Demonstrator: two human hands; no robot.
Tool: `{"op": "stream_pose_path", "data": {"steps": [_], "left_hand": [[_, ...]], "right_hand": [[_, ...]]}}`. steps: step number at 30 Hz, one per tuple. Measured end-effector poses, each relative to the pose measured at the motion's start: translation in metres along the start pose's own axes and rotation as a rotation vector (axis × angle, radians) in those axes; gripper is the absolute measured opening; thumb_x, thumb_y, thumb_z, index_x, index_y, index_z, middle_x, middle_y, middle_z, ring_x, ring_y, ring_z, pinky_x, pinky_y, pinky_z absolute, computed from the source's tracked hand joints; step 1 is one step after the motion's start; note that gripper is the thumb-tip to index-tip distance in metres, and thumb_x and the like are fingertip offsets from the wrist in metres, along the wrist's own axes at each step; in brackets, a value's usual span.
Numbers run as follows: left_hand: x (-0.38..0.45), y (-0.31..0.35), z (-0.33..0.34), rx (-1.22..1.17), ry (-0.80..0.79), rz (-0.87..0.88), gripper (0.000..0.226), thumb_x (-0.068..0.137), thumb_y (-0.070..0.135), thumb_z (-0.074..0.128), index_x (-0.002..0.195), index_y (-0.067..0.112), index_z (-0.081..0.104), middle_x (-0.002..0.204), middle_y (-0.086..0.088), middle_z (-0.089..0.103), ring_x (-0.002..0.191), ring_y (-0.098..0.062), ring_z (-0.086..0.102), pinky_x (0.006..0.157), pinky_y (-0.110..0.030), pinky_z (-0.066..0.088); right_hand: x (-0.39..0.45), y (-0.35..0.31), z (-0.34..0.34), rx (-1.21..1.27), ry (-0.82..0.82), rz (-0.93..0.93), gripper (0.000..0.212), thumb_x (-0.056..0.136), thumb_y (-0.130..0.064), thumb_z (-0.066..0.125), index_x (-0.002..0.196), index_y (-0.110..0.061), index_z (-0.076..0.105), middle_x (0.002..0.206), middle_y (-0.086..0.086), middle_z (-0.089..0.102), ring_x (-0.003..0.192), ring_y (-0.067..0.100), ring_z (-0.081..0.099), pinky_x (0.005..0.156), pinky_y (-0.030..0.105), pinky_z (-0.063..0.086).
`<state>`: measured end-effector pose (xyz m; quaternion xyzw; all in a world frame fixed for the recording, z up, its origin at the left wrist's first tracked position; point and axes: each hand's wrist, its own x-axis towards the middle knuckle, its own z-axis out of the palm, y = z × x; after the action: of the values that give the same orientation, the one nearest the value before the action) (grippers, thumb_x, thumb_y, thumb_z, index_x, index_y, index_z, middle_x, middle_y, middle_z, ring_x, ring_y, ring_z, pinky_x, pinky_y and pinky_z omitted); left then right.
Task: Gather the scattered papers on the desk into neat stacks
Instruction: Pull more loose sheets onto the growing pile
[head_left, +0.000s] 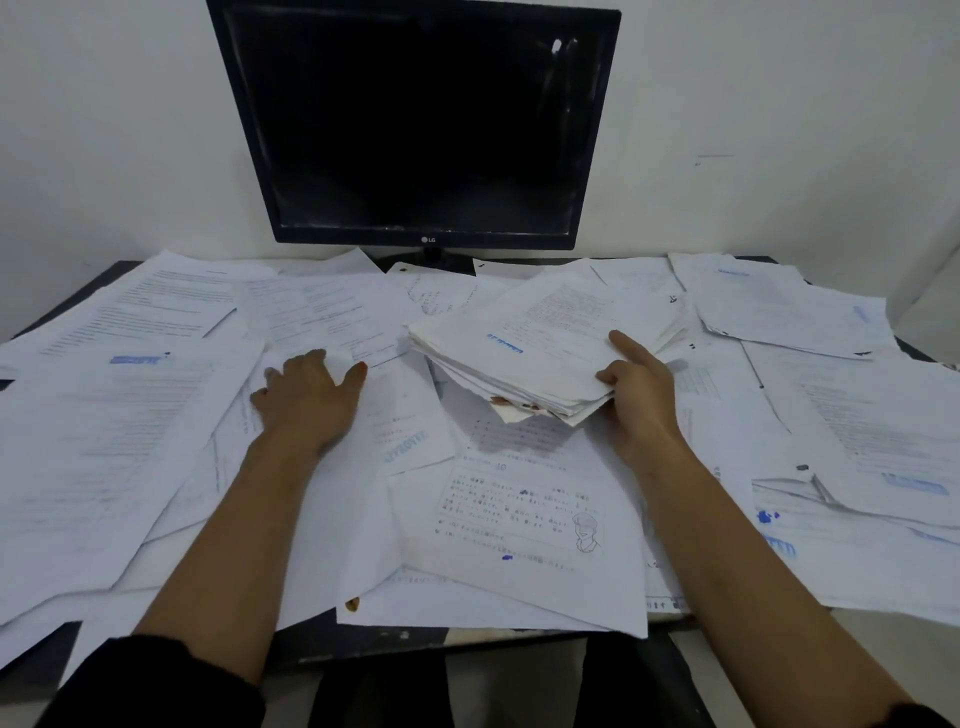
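Papers (130, 415) lie loose and overlapping over nearly the whole desk (47, 660), with one gathered stack (519, 358) lifted off them near the middle. The right hand (639, 395) grips this stack at its near right corner: the thumb lies on the top sheet, the forefinger stretches along the right edge, and the other fingers are curled beneath, out of sight. The stack fans out left and away from that grip, its edges uneven, with a blue stamp (505, 345) on the top sheet left of the thumb. A torn, brown-stained corner shows at the bottom of the stack, left of the holding fingers.

Well to the left of the stack, the left hand (306, 400) rests palm down on the loose sheets, fingers spread and bent at the tips, where a sheet is bunched up; whether it pinches that sheet I cannot tell. Between the two forearms, nearer the body than both hands, lies a printed sheet with a small drawing (588, 531) in its corner. Beyond both hands stands a dark monitor (415, 124) against a white wall (104, 130).
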<state>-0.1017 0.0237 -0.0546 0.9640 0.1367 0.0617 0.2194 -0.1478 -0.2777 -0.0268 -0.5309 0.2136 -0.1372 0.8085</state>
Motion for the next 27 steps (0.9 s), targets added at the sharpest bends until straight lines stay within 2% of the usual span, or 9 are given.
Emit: {"op": "stream_pose_path", "data": {"steps": [3, 5, 7, 10, 13, 16, 21, 24, 27], "left_hand": [[0.001, -0.003, -0.007, -0.257, 0.149, 0.11, 0.046, 0.099, 0.039, 0.048, 0.139, 0.017, 0.049, 0.138, -0.012, 0.053, 0.127, -0.032, 0.049, 0.107, -0.041, 0.033], [0.003, -0.007, -0.011, -0.365, 0.214, 0.121, 0.037, 0.097, 0.027, 0.053, 0.133, 0.016, 0.053, 0.134, -0.015, 0.052, 0.125, -0.035, 0.049, 0.107, -0.044, 0.034], [0.007, -0.01, -0.011, -0.126, 0.181, -0.02, 0.05, 0.095, 0.036, 0.053, 0.14, 0.017, 0.043, 0.149, -0.018, 0.034, 0.14, -0.04, 0.028, 0.114, -0.054, 0.015], [0.009, -0.016, -0.013, 0.13, -0.078, -0.227, 0.076, 0.095, 0.057, 0.041, 0.153, 0.013, 0.019, 0.159, -0.02, 0.009, 0.145, -0.048, -0.001, 0.115, -0.059, -0.002], [0.009, -0.017, -0.011, 0.027, -0.052, -0.105, 0.074, 0.095, 0.056, 0.043, 0.152, 0.013, 0.023, 0.157, -0.017, 0.021, 0.145, -0.041, 0.013, 0.117, -0.055, 0.009], [0.004, -0.012, -0.014, -0.304, 0.065, 0.049, 0.061, 0.095, 0.042, 0.055, 0.145, 0.012, 0.038, 0.148, -0.015, 0.038, 0.136, -0.031, 0.036, 0.115, -0.043, 0.025], [-0.006, -0.017, -0.027, -0.63, 0.15, 0.147, 0.035, 0.097, 0.019, 0.057, 0.131, 0.015, 0.055, 0.139, -0.006, 0.049, 0.125, -0.022, 0.051, 0.101, -0.027, 0.039], [-0.007, -0.037, -0.041, -0.529, 0.24, 0.181, 0.032, 0.095, 0.016, 0.058, 0.128, 0.013, 0.058, 0.135, -0.008, 0.051, 0.125, -0.023, 0.05, 0.097, -0.021, 0.034], [0.002, -0.064, -0.059, -0.319, 0.303, 0.064, 0.042, 0.094, 0.03, 0.06, 0.133, 0.015, 0.053, 0.145, -0.01, 0.043, 0.133, -0.029, 0.041, 0.109, -0.04, 0.029]], "right_hand": [[-0.003, 0.0, 0.004, 0.08, -0.027, 0.001, 0.056, 0.083, 0.013, 0.04, 0.124, -0.016, 0.063, 0.124, 0.008, 0.06, 0.107, 0.028, 0.061, 0.094, 0.041, 0.053], [-0.004, -0.002, 0.006, 0.104, -0.046, 0.004, 0.056, 0.081, 0.014, 0.04, 0.121, -0.015, 0.066, 0.124, 0.009, 0.06, 0.108, 0.029, 0.062, 0.093, 0.042, 0.054], [-0.003, 0.0, 0.004, 0.102, -0.073, 0.008, 0.056, 0.076, 0.013, 0.042, 0.114, -0.017, 0.071, 0.128, 0.011, 0.059, 0.111, 0.034, 0.06, 0.094, 0.047, 0.053], [-0.008, 0.004, 0.007, 0.043, -0.124, 0.02, 0.057, 0.077, 0.014, 0.04, 0.113, -0.017, 0.071, 0.127, 0.008, 0.059, 0.111, 0.033, 0.06, 0.093, 0.047, 0.054], [-0.014, 0.004, 0.009, -0.01, -0.17, 0.01, 0.056, 0.08, 0.015, 0.039, 0.116, -0.016, 0.07, 0.123, 0.005, 0.061, 0.107, 0.029, 0.062, 0.091, 0.044, 0.055], [-0.017, 0.002, 0.011, -0.025, -0.18, 0.02, 0.057, 0.08, 0.015, 0.038, 0.118, -0.015, 0.069, 0.117, 0.002, 0.063, 0.104, 0.027, 0.063, 0.09, 0.042, 0.056], [-0.024, 0.001, 0.014, -0.045, -0.215, 0.009, 0.057, 0.079, 0.015, 0.039, 0.118, -0.015, 0.069, 0.116, 0.002, 0.064, 0.104, 0.028, 0.064, 0.089, 0.043, 0.056], [-0.029, 0.003, 0.023, -0.034, -0.255, 0.044, 0.056, 0.079, 0.013, 0.04, 0.118, -0.016, 0.07, 0.12, 0.005, 0.063, 0.106, 0.032, 0.063, 0.089, 0.047, 0.056], [-0.034, 0.003, 0.04, -0.022, -0.318, 0.092, 0.055, 0.081, 0.012, 0.041, 0.12, -0.016, 0.068, 0.124, 0.007, 0.061, 0.108, 0.034, 0.062, 0.087, 0.044, 0.057]]}}
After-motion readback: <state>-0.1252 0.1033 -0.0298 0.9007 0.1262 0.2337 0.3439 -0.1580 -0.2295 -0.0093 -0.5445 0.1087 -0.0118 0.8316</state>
